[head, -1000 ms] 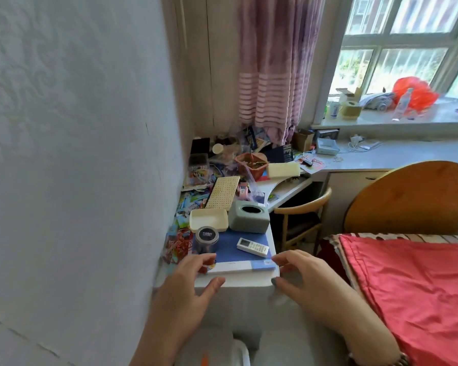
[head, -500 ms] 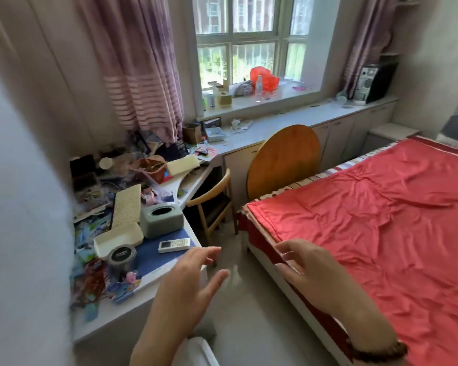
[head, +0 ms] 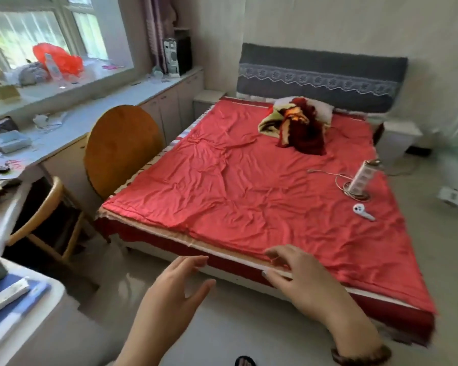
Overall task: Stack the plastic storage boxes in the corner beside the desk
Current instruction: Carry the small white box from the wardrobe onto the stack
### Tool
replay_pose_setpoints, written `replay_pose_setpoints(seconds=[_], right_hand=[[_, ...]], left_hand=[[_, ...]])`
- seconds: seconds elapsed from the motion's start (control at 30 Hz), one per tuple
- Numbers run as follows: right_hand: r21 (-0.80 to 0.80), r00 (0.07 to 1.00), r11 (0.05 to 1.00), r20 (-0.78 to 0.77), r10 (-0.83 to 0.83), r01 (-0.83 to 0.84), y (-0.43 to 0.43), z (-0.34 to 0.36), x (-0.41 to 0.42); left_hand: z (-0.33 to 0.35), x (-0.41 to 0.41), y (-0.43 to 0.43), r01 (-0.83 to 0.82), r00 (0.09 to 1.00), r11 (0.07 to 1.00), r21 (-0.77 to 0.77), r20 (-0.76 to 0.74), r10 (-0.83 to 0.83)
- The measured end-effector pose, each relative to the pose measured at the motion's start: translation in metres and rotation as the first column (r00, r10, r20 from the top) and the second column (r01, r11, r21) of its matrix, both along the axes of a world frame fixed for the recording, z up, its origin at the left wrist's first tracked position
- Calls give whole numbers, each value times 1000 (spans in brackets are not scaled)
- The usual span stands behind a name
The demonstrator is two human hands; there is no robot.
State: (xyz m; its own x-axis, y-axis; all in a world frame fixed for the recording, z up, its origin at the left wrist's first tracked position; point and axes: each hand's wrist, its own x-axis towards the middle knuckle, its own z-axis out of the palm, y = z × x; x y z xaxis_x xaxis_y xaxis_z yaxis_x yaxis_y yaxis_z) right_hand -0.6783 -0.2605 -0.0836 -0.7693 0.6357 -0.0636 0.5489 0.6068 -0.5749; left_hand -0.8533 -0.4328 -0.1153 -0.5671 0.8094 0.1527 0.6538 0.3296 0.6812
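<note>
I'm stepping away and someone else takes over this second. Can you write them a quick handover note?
The left hand is open and empty, held out over the floor.
The right hand is open and empty, near the foot edge of the bed.
No boxes are in view. The camera faces the bed, with the desk at the lower left edge.
Done: no stack shows in this view.
Left: find the boxes, carry them to the corner beside the desk and stack them.
</note>
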Motion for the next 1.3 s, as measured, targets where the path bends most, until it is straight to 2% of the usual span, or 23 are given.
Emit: replay_pose_setpoints(seconds=[0.2,0.53,0.7,0.97,1.3], right_hand=[[-11,979,979,-8,-204,204,24,-1,79],[-5,913,914,-51,-406,406,67,-7,211],[-37,843,844,-48,-536,535,108,-2,313],[-1,751,753,-58,-657,659,163,3,457],[5,544,545,-39,-838,839,173,2,606]], left_hand=[[5,51,64,189,982,982,2,17,-189],[8,161,159,374,927,927,-4,-6,-374],[6,254,221,508,861,861,-31,9,-508],[7,401,319,650,760,760,-11,-1,-650],[16,547,400,833,552,553,-31,-33,-833]])
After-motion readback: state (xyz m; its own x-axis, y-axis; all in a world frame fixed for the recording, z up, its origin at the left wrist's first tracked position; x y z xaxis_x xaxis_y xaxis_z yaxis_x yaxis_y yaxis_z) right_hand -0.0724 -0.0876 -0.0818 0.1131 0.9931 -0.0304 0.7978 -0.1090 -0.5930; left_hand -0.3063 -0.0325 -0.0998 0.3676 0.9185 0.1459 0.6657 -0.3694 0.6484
